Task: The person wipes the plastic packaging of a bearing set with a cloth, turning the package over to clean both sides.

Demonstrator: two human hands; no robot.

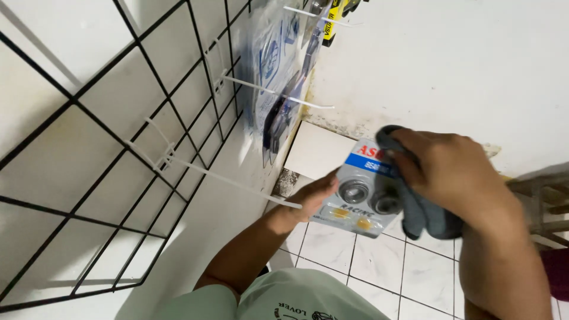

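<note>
Blister pack (358, 198) held mid-air over the tiled floor (338, 246), in front of the wall's base. Flat card back with a clear plastic shell, two round metal bearings and two small yellow bits inside. Judged light but bottom-loaded by the bearings; card semi-stiff, would bend if squeezed mid-panel; plastic face likely slick. Best hold looks like the card edges, not the bubble.

Left hand (314, 198) grips the pack's left edge, fingers behind it, thumb in front, closed on it. Right hand (444, 172) is curled around a grey cloth (424, 216), pressing it against the pack's right side and top corner. Cloth soft, bunched, hangs below the hand.

Left of that: black wire grid (118, 148) on the wall with white hooks (237, 184); more packaged goods (278, 65) hang higher up. A wooden piece shows at the right edge, blurred.
</note>
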